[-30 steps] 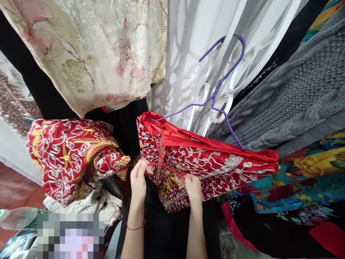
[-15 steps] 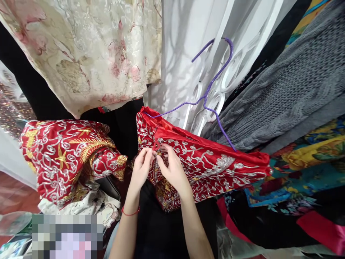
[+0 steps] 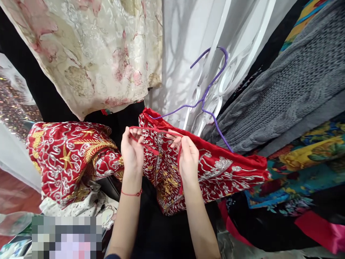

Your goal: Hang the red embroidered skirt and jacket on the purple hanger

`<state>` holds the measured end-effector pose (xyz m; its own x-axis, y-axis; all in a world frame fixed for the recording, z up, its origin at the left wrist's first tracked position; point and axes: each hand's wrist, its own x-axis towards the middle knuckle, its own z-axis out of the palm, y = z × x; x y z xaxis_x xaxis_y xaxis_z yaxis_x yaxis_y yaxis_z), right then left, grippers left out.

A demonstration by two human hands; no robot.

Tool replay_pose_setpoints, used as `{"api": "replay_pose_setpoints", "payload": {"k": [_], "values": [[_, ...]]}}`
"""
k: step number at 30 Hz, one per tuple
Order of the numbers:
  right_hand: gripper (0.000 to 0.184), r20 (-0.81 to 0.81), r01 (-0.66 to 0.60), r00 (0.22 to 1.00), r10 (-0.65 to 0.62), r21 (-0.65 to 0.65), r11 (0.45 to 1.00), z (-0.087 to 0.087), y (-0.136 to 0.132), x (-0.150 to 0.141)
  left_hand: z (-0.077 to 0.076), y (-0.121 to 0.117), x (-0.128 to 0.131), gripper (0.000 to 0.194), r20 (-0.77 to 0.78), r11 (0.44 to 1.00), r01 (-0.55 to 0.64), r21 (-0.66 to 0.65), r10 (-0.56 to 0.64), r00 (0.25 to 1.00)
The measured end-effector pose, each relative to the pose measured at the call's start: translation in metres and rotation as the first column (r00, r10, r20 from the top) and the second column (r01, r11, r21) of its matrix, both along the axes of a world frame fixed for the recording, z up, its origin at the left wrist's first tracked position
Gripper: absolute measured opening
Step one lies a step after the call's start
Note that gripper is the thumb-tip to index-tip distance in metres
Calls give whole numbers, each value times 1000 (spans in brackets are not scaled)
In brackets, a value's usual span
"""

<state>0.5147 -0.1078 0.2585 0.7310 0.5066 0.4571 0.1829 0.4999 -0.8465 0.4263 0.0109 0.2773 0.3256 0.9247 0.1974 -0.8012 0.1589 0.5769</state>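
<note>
A red embroidered skirt point(image 3: 215, 162) with silver and gold stitching hangs at the middle, on a purple hanger point(image 3: 208, 88). From its waistband run two ends of a thin red drawstring point(image 3: 145, 128). My left hand point(image 3: 132, 147) pinches one end, left of the waistband's tied spot. The other end is gripped by my right hand point(image 3: 187, 154), in front of the skirt. Between the hands the string is stretched nearly level, and its loose tails hang below each hand. A red string bracelet is on my left wrist.
Another red embroidered garment point(image 3: 67, 154) lies folded at the left over a white spotted cloth point(image 3: 70, 203). Above hangs a cream floral cloth point(image 3: 102, 61). To the right hang a grey knit point(image 3: 291, 86) and a blue floral garment point(image 3: 309, 158). A white scrolled metal frame point(image 3: 225, 77) stands behind the hanger.
My hands were close together at the waistband's knot. They have moved apart and slightly upward, drawing the red drawstring out taut between them.
</note>
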Motion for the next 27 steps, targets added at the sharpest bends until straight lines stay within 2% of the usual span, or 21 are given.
{"api": "replay_pose_setpoints", "payload": {"k": [2, 5, 8, 10, 12, 14, 17, 19, 22, 25, 27], "values": [[33, -12, 59, 998, -59, 65, 996, 7, -3, 1, 2, 10, 11, 24, 28, 997, -64, -33, 64, 998], [35, -43, 120, 992, -116, 88, 989, 15, -11, 10, -10, 20, 21, 25, 12, 987, -155, -44, 156, 988], [35, -32, 43, 999, -40, 71, 997, 16, -25, 19, -30, 22, 24, 27, -75, 966, -253, -46, 249, 966], [35, 26, -66, 997, 66, 9, 998, 14, -32, 18, -39, 21, 24, 27, -203, 954, -297, 41, 299, 933], [31, 49, -189, 980, 195, -101, 977, 9, -34, 13, -42, 18, 24, 30, -326, 953, -256, 164, 297, 897], [27, 12, -294, 953, 302, -203, 934, 4, -28, 7, -38, 13, 23, 36, -395, 958, -117, 261, 216, 893], [36, -50, -346, 937, 345, -272, 898, -3, -9, 2, -26, 6, 20, 38, -434, 908, 64, 414, 134, 891], [36, -13, -282, 955, 295, -329, 901, -6, 4, 3, -19, 2, 16, 35, -445, 853, 70, 518, 199, 873], [30, 188, -47, 972, 137, -418, 907, -4, 15, 5, -11, -1, 9, 28, -450, 776, 17, 630, 347, 823], [22, 420, 180, 907, 16, -422, 889, 3, 18, 4, -9, -5, 3, 21, -417, 687, -46, 725, 490, 765], [24, 499, 275, 865, -49, -390, 879, 9, 17, 1, -10, -8, 0, 16, -397, 627, -46, 777, 546, 738]]}}
